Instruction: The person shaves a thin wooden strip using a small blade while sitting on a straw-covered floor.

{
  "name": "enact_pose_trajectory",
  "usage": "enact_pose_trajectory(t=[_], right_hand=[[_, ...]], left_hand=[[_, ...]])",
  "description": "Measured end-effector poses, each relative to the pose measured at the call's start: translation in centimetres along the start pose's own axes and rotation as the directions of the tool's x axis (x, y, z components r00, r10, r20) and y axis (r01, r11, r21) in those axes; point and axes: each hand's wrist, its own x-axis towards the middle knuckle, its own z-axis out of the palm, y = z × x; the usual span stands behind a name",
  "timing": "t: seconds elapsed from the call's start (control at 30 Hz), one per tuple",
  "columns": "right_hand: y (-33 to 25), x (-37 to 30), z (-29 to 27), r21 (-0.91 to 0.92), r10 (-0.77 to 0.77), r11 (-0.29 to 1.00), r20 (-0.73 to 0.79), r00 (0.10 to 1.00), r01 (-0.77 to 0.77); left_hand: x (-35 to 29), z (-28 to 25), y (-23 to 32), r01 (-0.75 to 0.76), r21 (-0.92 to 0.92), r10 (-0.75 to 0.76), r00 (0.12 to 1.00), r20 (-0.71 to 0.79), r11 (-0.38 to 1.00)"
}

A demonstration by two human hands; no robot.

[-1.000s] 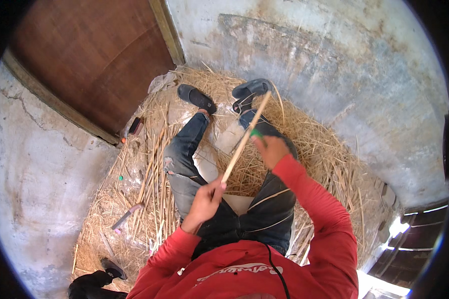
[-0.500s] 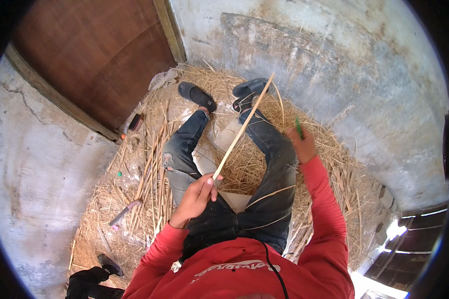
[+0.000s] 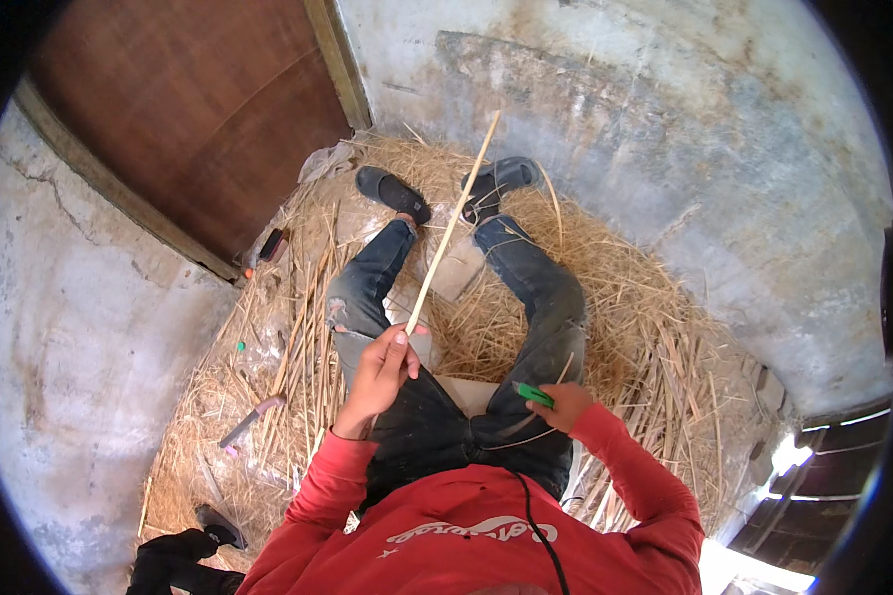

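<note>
My left hand (image 3: 381, 375) is closed round the near end of a long pale bamboo strip (image 3: 448, 230). The strip slants up and away, its far tip reaching the wall beyond my feet. Over my right thigh, my right hand (image 3: 564, 406) grips a green utility knife (image 3: 533, 394), which points left toward my lap. The knife and strip are apart. A thin curled shaving (image 3: 566, 369) shows beside the right hand; whether it is held I cannot tell. Between my legs, a pale block (image 3: 466, 396) is partly visible.
Straw-like shavings (image 3: 605, 342) cover the floor around my legs. Several long strips (image 3: 296, 347) lie to the left, near a curved-handled tool (image 3: 251, 420) and a dark brush (image 3: 273, 245). A brown door (image 3: 198, 109) and a stained wall (image 3: 655, 119) stand ahead. Another person's leg (image 3: 181, 557) is at lower left.
My right hand has come back with the knife from beyond the right knee to over the thigh. My left hand has shifted slightly forward, and the strip's far tip has swung left.
</note>
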Motion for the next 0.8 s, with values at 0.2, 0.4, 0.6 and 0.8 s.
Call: enact_pose_trajectory(t=[0.2, 0.4, 0.6, 0.8], right_hand=[[-1.4, -3.6, -1.1, -0.1, -0.096, 0.99, 0.053, 0.994, 0.101], [1.1, -5.6, 1.2, -0.045, -0.152, 0.988, -0.131, 0.98, 0.147], [-0.1, -8.7, 1.3, -0.161, -0.215, 0.973, -0.388, 0.896, 0.164], [1.8, -9.1, 5.6, -0.162, -0.155, 0.984, -0.581, 0.799, 0.073]], left_hand=[[-0.5, 0.3, 0.7, 0.01, -0.03, -0.01, 1.0, -0.006, 1.0], [-1.5, 0.9, 1.1, 0.03, -0.062, -0.031, 0.999, -0.023, 0.998], [-2.8, 0.6, 1.0, 0.077, -0.075, -0.081, 0.996, -0.04, 0.994], [-3.4, 1.3, 2.1, 0.044, -0.071, -0.045, 0.999, -0.015, 0.997]])
